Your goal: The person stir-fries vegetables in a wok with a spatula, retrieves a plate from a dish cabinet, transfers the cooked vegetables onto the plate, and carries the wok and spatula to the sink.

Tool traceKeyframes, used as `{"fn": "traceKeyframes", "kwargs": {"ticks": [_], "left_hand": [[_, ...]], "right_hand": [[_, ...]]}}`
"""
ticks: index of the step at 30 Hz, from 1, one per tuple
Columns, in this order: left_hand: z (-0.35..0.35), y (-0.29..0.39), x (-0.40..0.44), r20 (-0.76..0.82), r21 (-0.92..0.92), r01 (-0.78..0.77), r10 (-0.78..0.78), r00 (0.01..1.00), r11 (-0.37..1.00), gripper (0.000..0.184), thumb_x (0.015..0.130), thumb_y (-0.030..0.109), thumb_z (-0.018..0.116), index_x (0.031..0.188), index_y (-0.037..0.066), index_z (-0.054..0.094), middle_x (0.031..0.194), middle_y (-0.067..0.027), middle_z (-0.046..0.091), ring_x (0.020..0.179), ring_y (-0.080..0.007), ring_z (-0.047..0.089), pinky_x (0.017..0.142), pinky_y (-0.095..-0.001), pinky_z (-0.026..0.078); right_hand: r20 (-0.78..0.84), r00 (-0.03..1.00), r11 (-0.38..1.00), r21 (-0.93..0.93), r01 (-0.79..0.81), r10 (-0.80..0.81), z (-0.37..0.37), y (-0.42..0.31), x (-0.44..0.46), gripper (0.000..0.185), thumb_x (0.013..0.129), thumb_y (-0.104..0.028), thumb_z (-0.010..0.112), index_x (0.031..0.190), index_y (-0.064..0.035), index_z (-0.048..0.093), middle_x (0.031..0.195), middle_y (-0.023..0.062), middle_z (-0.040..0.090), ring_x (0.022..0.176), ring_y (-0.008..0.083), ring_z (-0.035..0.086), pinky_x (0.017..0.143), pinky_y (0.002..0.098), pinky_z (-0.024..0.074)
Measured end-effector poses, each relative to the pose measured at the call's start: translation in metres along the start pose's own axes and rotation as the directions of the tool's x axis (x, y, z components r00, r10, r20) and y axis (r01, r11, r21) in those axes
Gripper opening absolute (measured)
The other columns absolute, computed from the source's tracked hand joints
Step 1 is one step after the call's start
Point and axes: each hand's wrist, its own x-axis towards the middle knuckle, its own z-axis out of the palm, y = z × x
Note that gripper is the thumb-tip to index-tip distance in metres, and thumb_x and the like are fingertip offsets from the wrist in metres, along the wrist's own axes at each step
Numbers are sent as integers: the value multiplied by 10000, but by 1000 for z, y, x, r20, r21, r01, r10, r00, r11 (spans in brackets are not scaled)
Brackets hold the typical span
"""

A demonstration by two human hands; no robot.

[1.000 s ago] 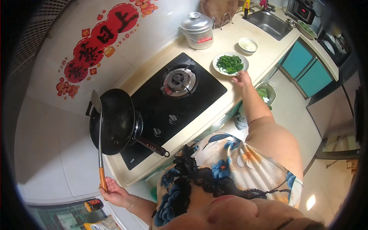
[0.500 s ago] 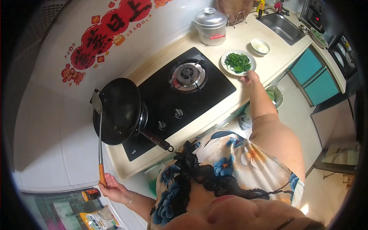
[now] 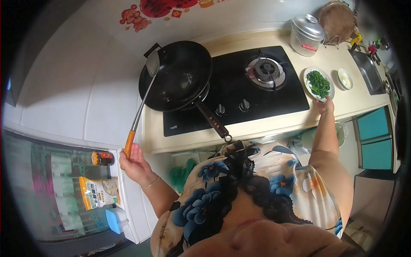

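Observation:
My left hand [image 3: 139, 166] is closed around the wooden handle of a long metal wok spatula [image 3: 143, 103]. Its head lies over the left rim of a black wok [image 3: 180, 81], near the small side handle. The wok sits on the left burner, and its long dark handle points toward me. Off to the right, my right hand [image 3: 325, 106] grips the near rim of a white plate [image 3: 309, 73]. Cooked leafy greens [image 3: 319, 83] lie on that plate, which rests on the counter beside the stove. My right thumb and fingertips are partly hidden at the rim.
The black gas stove [image 3: 235, 113] has an uncovered right burner [image 3: 266, 72]. A small bowl [image 3: 345, 79], a lidded metal pot [image 3: 307, 34] and a sink [image 3: 369, 73] stand farther right. On the left are a jar [image 3: 102, 158] and a yellow-white packet [image 3: 99, 192] by the window.
My view has swung left, so the stove and counter appear farther right and more level. Both hands keep their holds on the wok spatula and the plate.

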Motion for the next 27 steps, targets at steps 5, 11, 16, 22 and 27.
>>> {"fn": "traceKeyframes", "kwargs": {"ticks": [5,11,16,22,27], "left_hand": [[-3,6,6,44,3,0,0,999,1000,302,904,272,476,1024,-3,505,886,-183,621,776,-210,634,663,-268,541],[-9,2,13,-7,31,29,-29,1000,999,317,907,290,470,1035,5,522,875,-175,641,773,-208,657,619,-252,561],[-24,3,19,68,1,50,-50,996,999,308,879,258,488,1026,-13,478,852,-187,619,728,-219,635,646,-268,536],[-30,6,17,5,20,77,-77,997,997,303,875,266,480,1025,3,480,822,-167,624,707,-219,629,657,-291,519],[-32,7,18,-15,36,82,-82,997,996,320,872,281,479,1028,1,480,809,-158,629,703,-220,637,624,-270,525]], "right_hand": [[-16,710,626,-486,610,-704,45,25,-54,436,848,-223,558,1194,26,469,1081,145,569,966,236,557,765,371,457],[706,520,816,-578,28,482,174,127,-290,381,851,-328,610,1091,-40,541,978,94,606,860,177,612,715,304,525],[647,-89,533,-691,-488,757,212,200,-347,366,877,-337,551,1077,-31,549,985,133,622,884,231,632,772,368,537],[689,-291,331,-619,-712,664,220,224,-357,306,848,-140,517,1135,-34,524,1069,145,600,927,265,628,790,435,540],[731,-443,179,-600,-780,518,231,236,-379,320,869,-183,517,1173,-84,514,869,37,579,680,136,581,645,345,539]]}}
